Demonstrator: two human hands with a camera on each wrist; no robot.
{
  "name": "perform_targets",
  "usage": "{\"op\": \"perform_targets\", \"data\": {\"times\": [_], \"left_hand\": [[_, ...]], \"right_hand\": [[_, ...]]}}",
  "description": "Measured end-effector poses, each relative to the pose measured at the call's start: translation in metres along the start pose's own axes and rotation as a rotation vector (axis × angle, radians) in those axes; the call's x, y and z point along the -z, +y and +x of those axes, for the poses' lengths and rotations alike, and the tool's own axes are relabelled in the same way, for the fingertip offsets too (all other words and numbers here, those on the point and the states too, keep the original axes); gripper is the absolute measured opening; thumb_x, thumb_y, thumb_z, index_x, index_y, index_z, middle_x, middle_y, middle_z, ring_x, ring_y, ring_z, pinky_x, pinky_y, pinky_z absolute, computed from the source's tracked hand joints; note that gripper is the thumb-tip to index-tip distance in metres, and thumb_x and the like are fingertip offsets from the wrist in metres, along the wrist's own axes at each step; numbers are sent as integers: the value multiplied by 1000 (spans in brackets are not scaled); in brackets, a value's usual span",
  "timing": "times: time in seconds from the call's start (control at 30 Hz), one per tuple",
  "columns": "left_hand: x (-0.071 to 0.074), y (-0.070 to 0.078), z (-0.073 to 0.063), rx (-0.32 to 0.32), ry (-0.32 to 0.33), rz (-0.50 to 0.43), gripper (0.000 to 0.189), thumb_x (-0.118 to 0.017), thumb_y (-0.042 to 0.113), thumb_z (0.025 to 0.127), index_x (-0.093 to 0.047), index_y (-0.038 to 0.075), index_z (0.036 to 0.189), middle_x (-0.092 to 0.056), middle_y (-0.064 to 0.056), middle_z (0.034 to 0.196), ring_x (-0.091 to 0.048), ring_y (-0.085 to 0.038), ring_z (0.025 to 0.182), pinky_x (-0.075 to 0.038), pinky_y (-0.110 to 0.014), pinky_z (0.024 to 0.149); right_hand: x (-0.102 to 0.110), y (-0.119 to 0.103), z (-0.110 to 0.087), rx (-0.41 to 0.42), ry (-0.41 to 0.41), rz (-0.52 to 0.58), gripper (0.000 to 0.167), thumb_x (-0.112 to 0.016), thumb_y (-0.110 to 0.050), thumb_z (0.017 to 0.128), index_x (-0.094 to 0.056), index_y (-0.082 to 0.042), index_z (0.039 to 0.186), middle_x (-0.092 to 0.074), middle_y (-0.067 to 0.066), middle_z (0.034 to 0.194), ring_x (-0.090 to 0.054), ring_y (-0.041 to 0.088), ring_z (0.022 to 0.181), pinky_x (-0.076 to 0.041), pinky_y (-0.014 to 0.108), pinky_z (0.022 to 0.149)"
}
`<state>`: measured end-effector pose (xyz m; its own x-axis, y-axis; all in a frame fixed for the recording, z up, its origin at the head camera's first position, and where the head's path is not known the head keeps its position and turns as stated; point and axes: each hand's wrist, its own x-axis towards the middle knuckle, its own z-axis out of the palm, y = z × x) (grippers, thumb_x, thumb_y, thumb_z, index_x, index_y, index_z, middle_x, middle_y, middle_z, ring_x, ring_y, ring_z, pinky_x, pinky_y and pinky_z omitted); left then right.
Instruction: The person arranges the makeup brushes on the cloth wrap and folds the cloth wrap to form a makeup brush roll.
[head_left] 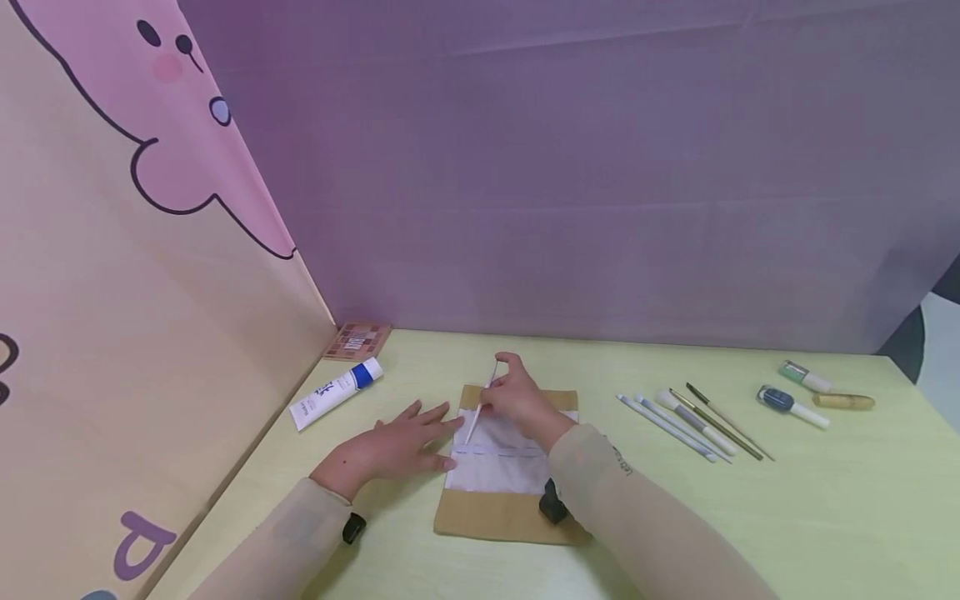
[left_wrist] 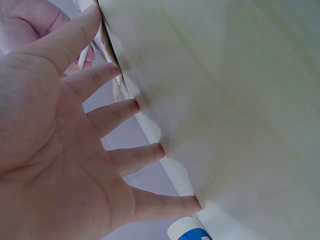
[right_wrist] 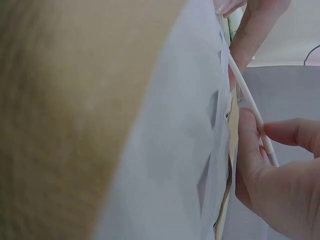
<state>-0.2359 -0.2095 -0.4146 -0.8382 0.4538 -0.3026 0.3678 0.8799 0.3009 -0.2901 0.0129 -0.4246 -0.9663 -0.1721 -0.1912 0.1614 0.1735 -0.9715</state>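
Note:
A tan cloth [head_left: 487, 515] with a white panel [head_left: 491, 473] across its middle lies flat on the table. My right hand [head_left: 522, 406] is over the upper part of it and pinches a slim white stick [head_left: 474, 426] between thumb and fingers. The stick slants, its lower end right at the seam across the white panel; the right wrist view shows a greyish upper end. At the cloth's left edge, my left hand [head_left: 401, 450] has its fingers spread, thumb and index at the border. In the left wrist view, fingertips [left_wrist: 157, 150] touch the table.
Left of the cloth lie a white tube with a blue band [head_left: 337, 393] and a reddish checked palette [head_left: 357, 342]. To the right are two slim pale sticks [head_left: 667, 429], several brushes [head_left: 701, 423], two nail polish bottles [head_left: 791, 407] and a wooden-handled piece [head_left: 843, 402].

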Motion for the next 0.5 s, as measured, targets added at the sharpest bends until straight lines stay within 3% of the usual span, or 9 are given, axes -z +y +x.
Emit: {"op": "perform_targets", "data": {"times": [0.27,0.5], "left_hand": [[-1,-1,0,-7,-4,7,71,-61,59,104,-39,35,166,-23,-5,181,-15,-52,166,-20,-95,109],[1,1,-1,6,-9,11,70,-61,58,104,-40,34,166,-22,-4,181,-15,-51,166,-20,-95,110]], "right_hand": [[-3,1,-3,-17,-85,-95,83,-68,6,93,-30,-8,165,-64,22,122,-71,20,78,-66,32,79],[-5,-1,-9,-2,-137,-244,81,-73,0,93,-34,-7,163,-67,15,111,-62,16,74,-55,25,68]]}}
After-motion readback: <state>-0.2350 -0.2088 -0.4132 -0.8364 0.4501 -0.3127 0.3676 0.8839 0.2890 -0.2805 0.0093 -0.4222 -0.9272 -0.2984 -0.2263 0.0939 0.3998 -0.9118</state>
